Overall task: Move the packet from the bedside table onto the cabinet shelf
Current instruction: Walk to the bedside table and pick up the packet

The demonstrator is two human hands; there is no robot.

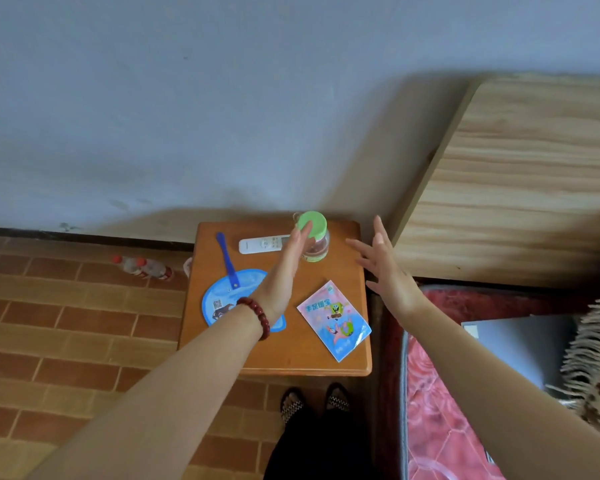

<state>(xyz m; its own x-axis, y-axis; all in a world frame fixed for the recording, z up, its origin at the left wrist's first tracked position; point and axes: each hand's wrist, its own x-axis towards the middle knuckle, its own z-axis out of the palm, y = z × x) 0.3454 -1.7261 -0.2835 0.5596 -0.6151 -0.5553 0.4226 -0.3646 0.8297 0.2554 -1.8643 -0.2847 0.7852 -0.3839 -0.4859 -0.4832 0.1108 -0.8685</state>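
Both hands are stretched out above the small orange-brown wooden bedside table (326,365), and both are empty. The left hand (284,268) is flat and edge-on, fingers straight and together, with one dark red beaded bracelet (258,317) round the wrist. The right hand (387,271) is spread wide, fingers fanned apart, palm down, gripping nothing.

Just past the left fingertips stands one clear glass jar with a light green round lid (313,237); the fingertips overlap it in view (whether they touch it cannot be told). Beyond the same hand, toward the wall, lies one white oblong remote control (260,244). Under and to the outer side of the left wrist lies one blue round plastic hand fan with a dark blue handle (219,296), its handle pointing at the wall.

Between the two forearms, nearer the person than either palm, lies one flat glossy cartoon-printed packet in pink and pale blue (335,320), lying on the table near its right front corner, touched by neither hand.

Outward of the right hand: one pale wooden headboard (520,174) and one red flowered mattress (433,410). Well out from the left hand, two clear red-capped plastic bottles (142,266) lie on the brick-pattern floor (66,341). Below the table, two patterned shoes (314,401) show.
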